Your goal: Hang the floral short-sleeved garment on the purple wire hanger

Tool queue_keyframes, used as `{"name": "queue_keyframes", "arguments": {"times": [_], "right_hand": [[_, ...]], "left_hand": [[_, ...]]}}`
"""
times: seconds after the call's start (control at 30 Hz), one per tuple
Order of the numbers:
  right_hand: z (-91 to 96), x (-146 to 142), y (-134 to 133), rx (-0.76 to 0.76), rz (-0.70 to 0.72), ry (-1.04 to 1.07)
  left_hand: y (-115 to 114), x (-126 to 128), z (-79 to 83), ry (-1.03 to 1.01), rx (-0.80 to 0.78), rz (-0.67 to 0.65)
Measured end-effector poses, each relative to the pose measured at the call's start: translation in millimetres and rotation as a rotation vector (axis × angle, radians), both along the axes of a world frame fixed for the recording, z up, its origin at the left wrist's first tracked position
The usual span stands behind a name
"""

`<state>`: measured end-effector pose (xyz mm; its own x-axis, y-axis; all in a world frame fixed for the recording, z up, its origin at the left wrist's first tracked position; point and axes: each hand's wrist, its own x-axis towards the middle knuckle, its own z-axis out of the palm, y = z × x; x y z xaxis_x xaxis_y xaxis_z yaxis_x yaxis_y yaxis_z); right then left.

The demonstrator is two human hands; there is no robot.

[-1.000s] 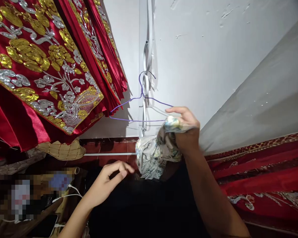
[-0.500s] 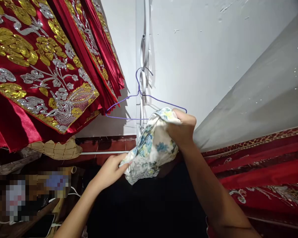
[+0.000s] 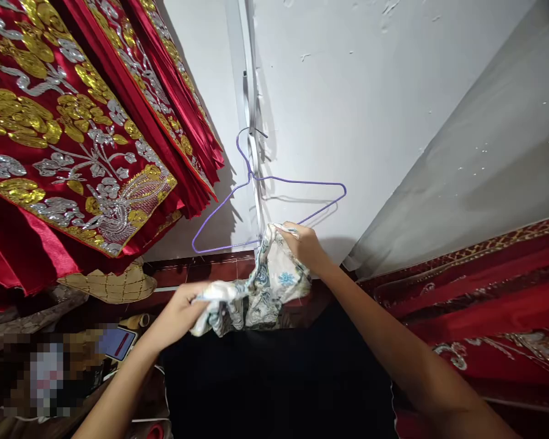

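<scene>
Shifted left and lower since half a second ago. Gripping floral cloth (image 3: 263, 292) at either end, with closed left hand (image 3: 178, 312) and right hand (image 3: 305, 247), before bare purple hanger (image 3: 306, 182). Held two-handed already; still bunched, not spread out.

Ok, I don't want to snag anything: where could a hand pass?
Likely before the white wall, between the purple wire hanger and the grey sheet to its right. Crowded: at left, where sequined red cloth hangs beside the hanger; between left hand and right hand, filled by floral fabric; lower left, around the phone.
</scene>
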<state>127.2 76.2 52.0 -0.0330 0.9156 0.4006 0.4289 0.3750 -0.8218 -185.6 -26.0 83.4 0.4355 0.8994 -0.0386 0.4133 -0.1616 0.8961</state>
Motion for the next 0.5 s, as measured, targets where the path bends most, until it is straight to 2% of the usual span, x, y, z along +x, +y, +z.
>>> {"name": "queue_keyframes", "arguments": {"times": [0.07, 0.1, 0.2, 0.3, 0.4, 0.5], "right_hand": [[8.9, 8, -10, -0.031, 0.020, -0.029], [13.2, 10, -14, -0.053, 0.035, -0.045], [23.1, 11, -24, -0.081, 0.085, -0.079], [28.9, 13, -28, -0.059, 0.066, -0.059], [32.7, 18, -30, -0.024, 0.044, -0.048], [35.0, 19, -34, -0.040, 0.061, -0.067]], "left_hand": [[-1, -8, -17.4, 0.089, -0.193, -0.132], [0, -12, -23.5, 0.125, -0.218, -0.142], [16, -21, -24.5, 0.100, -0.090, 0.005], [39, -24, -0.9, 0.050, 0.167, 0.092], [53, -22, 32.2, 0.132, 0.433, 0.100], [57, -10, 57.9, 0.191, 0.547, 0.114]]}}
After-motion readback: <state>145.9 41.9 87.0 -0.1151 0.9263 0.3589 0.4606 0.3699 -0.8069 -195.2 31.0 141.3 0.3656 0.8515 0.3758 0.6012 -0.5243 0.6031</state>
